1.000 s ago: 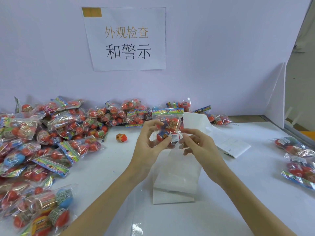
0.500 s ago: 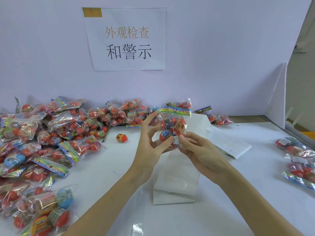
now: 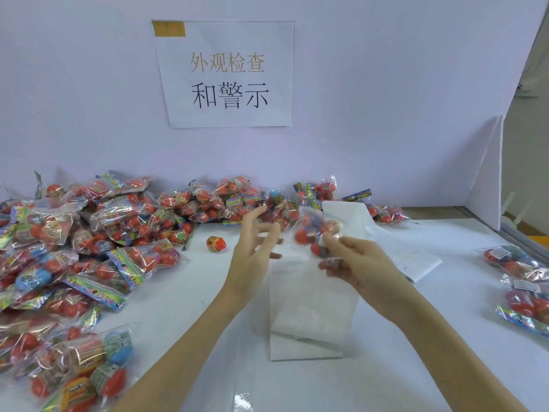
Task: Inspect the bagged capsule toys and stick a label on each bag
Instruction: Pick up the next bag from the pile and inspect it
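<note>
From the head camera, the right hand (image 3: 361, 264) holds a bag of capsule toys (image 3: 316, 233) above the middle of the white worktop (image 3: 184, 316), its fingers (image 3: 334, 242) curled round the bag's lower edge; the bag is blurred, red capsules showing through the clear film. The left hand (image 3: 252, 251) hangs just beside the bag, clear of it, with fingers spread and relaxed and nothing in them. Under both hands a strip of white backing paper (image 3: 309, 316) runs from the back of the worktop toward the near edge, folded at its near end. A large heap of bagged toys (image 3: 83, 239) covers the left side and reaches along the back edge against the wall. One loose orange capsule (image 3: 216, 243) lies on the worktop between the heap and the left hand. At the right edge sits a smaller group of bags (image 3: 520, 281), some showing white labels. A folded sheet (image 3: 416, 257) lies right of the backing paper. A printed paper sign (image 3: 225, 74) is fixed to the wall behind.
</note>
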A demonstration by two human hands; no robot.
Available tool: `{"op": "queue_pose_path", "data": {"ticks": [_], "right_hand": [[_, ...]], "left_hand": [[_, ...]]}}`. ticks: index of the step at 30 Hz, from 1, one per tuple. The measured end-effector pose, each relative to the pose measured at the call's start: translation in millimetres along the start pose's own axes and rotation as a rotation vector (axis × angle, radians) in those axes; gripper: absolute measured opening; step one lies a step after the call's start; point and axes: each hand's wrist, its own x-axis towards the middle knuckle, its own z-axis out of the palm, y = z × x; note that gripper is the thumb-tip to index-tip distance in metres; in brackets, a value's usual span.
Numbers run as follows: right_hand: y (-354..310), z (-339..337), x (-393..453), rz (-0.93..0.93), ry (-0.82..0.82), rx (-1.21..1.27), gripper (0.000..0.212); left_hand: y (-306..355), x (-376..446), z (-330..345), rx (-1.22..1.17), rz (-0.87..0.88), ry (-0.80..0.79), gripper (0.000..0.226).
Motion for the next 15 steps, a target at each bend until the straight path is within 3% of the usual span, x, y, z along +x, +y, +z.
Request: {"op": "queue_pose_path", "data": {"ticks": [3, 5, 8, 11, 15], "right_hand": [[-22, -22, -5, -0.096, -0.356, 0.73, 0.044], [-29, -30, -9, -0.098, -0.573, 0.953, 0.065], [-22, -25, -6, -0.042, -0.557, 0.743, 0.073], [-9, -22, 0, 0.033, -0.474, 0.574, 0.065], [0, -17, 4, 0.104, -0.436, 0.485, 0.056]], "left_hand": [[-7, 14, -25, 0.45, 0.11, 0.225, 0.026], [-13, 18, -43, 0.916, 0.145, 0.302, 0.03], [-21, 18, -62, 1.506, -0.116, 0.306, 0.045], [-22, 15, -74, 1.681, -0.4, 0.233, 0.053], [-24, 17, -86, 1.807, -0.313, 0.206, 0.045]]}}
